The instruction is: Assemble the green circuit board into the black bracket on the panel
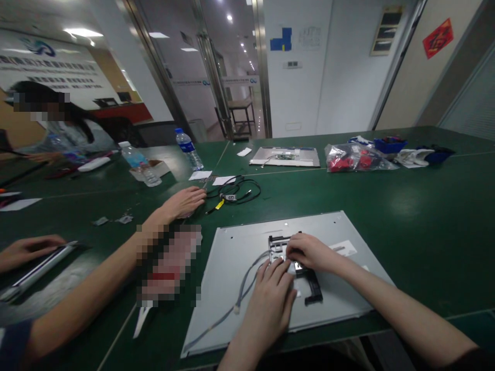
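Note:
A grey metal panel (332, 226) lies flat on the green table in front of me. My left hand (270, 299) rests on it with fingers stretched out flat, pressing near a grey cable (247, 283) and the lower part of a black plastic bracket (313, 293). My right hand (313, 252) is curled over the upper part of that bracket (276, 242), fingers pinched on it. A white label (344, 248) sits just right of my right hand.
A co-worker's arm (116, 263) reaches across from the left, its hand (185, 202) near a coiled black cable (235, 191). Another of their hands (27, 250) lies by a long strip (38, 268). Water bottles (141, 165), a second panel (286, 156) and bagged parts (356, 157) stand farther back.

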The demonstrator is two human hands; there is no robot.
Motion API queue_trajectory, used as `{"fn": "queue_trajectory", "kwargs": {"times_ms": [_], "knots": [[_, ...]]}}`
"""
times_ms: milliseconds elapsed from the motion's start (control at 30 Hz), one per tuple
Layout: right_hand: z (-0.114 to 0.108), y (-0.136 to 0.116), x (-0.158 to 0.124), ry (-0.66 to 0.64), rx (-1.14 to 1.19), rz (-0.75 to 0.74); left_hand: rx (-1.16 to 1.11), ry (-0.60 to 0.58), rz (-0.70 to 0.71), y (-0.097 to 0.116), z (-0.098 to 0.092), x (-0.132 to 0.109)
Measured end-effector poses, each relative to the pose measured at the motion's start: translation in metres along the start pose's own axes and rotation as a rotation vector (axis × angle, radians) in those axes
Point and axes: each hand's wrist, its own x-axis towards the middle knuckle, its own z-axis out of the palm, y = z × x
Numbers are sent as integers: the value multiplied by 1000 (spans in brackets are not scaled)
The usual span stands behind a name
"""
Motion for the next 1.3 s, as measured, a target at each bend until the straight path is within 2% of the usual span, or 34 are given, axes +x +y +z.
{"fn": "queue_trajectory", "kwargs": {"times_ms": [667, 1300], "knots": [[-3, -2, -3, -12, -68, 38, 56, -4, 29, -2, 11, -2], [-4, -1, -2, -27, -106, 30, 28, 26, 50, -2, 11, 1]]}}
